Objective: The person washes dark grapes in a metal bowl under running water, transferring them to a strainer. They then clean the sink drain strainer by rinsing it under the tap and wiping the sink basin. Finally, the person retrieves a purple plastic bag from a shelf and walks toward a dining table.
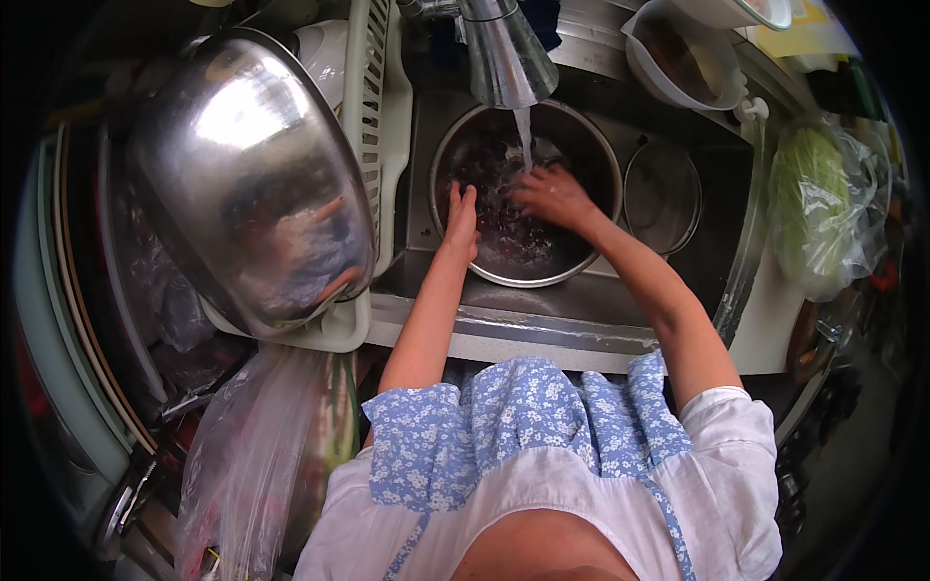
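A round stainless steel basin (pixel 534 282) stands in the metal sink (pixel 501 298), under a chrome faucet (pixel 508 62) from which water runs. Dark small pieces lie in the water inside it; what they are I cannot tell. My left hand (pixel 461 221) is at the basin's left side with its fingers extended, holding nothing that shows. Beside the stream, over the water, my right hand (pixel 556 196) is blurred; its fingertips are at the water, and whether they hold anything is hidden.
A large upturned steel bowl (pixel 254 181) leans on a pale plastic dish rack (pixel 392 145) at left. A wire-rimmed round strainer (pixel 662 196) lies right of the basin. A white plastic bowl (pixel 647 72) stands behind; bagged cabbage (pixel 814 203) lies on the right counter.
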Demonstrator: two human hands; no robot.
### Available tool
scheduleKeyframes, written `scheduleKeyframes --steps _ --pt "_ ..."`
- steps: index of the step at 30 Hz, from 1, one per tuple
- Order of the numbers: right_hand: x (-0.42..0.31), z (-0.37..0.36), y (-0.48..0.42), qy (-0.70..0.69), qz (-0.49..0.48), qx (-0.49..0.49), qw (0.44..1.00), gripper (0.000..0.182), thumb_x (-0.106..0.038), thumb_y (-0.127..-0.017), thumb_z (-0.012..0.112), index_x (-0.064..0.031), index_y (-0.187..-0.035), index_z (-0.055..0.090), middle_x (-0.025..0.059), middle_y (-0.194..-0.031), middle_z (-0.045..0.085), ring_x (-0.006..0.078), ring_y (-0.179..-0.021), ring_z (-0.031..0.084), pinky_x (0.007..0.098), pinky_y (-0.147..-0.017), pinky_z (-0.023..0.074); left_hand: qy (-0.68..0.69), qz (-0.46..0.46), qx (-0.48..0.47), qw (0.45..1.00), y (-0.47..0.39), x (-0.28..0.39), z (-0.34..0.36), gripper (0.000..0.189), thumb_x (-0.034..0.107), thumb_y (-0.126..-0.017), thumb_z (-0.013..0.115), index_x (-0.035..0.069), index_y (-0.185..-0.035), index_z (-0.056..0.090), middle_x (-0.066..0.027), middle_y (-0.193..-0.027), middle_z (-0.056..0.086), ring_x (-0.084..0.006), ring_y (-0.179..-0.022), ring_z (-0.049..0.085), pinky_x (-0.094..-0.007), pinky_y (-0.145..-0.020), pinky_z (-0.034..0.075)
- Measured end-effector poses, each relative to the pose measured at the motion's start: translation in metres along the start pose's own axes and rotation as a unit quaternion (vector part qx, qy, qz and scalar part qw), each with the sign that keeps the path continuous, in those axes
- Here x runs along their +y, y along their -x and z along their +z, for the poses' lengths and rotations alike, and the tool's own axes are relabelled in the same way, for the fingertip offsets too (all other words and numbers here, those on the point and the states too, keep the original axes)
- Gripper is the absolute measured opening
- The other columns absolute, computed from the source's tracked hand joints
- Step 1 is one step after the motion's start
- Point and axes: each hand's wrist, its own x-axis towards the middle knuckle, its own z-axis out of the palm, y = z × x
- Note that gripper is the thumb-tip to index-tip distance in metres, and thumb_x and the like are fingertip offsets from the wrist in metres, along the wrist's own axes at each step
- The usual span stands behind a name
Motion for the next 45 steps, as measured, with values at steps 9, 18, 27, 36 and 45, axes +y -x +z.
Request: scheduleKeyframes --steps 9,18,27,36,45 --pt "0.019 -0.008 -0.02 -0.123 0.19 0.31 0.923 0.036 -0.004 -0.079 0.056 -0.0053 -0.115 0.057 0.0128 -0.116 0.057 0.0359 -0.105 0.051 0.0422 -0.091 0.042 -0.317 0.291 0.14 0.892 -0.063 0.009 0.022 0.053 0.028 -0.088 0.051 0.006 -0.135 0.038 -0.0189 -0.134 0.041 -0.0367 -0.124 0.035 -0.0439 -0.105 0.025" --pt "-0.058 0.022 -0.045 -0.68 0.246 0.262 0.639 0.048 -0.024 -0.086 0.057 -0.0072 -0.13 0.047 0.0115 -0.133 0.045 0.024 -0.125 0.039 0.0344 -0.106 0.0256 0.27 -0.022 -0.063 0.96 -0.081 -0.005 0.043 0.041 0.041 -0.088 0.045 0.01 -0.112 0.056 -0.0096 -0.112 0.057 -0.0261 -0.106 0.052 -0.037 -0.096 0.038" --pt "-0.045 0.015 -0.047 -0.32 0.31 0.305 0.842 0.031 -0.027 -0.089 0.048 -0.0079 -0.11 0.061 0.013 -0.117 0.057 0.0317 -0.118 0.045 0.0492 -0.105 0.0212 0.363 -0.062 -0.148 0.918 -0.016 -0.003 0.063 0.041 0.034 -0.094 0.041 0.008 -0.125 0.048 -0.008 -0.126 0.053 -0.0242 -0.116 0.048 -0.0377 -0.102 0.036" --pt "-0.01 0.01 -0.05 -0.249 0.217 0.302 0.894 0.03 -0.023 -0.089 0.049 -0.0058 -0.111 0.059 0.0142 -0.117 0.057 0.0326 -0.111 0.05 0.045 -0.095 0.037 0.36 0.034 -0.158 0.919 -0.017 -0.001 0.054 0.032 0.019 -0.091 0.049 0.015 -0.122 0.052 -0.0026 -0.114 0.058 -0.0197 -0.108 0.053 -0.0392 -0.092 0.043" --pt "-0.014 0.062 -0.025 -0.515 0.447 0.34 0.647 0.048 -0.025 -0.083 0.059 -0.0037 -0.124 0.05 0.0165 -0.118 0.054 0.0295 -0.107 0.051 0.0383 -0.097 0.0353 -0.012 0.135 0.118 0.984 -0.09 -0.049 0.031 0.051 0.027 -0.089 0.049 0.004 -0.133 0.038 -0.0165 -0.126 0.045 -0.0288 -0.118 0.043 -0.0394 -0.099 0.035"
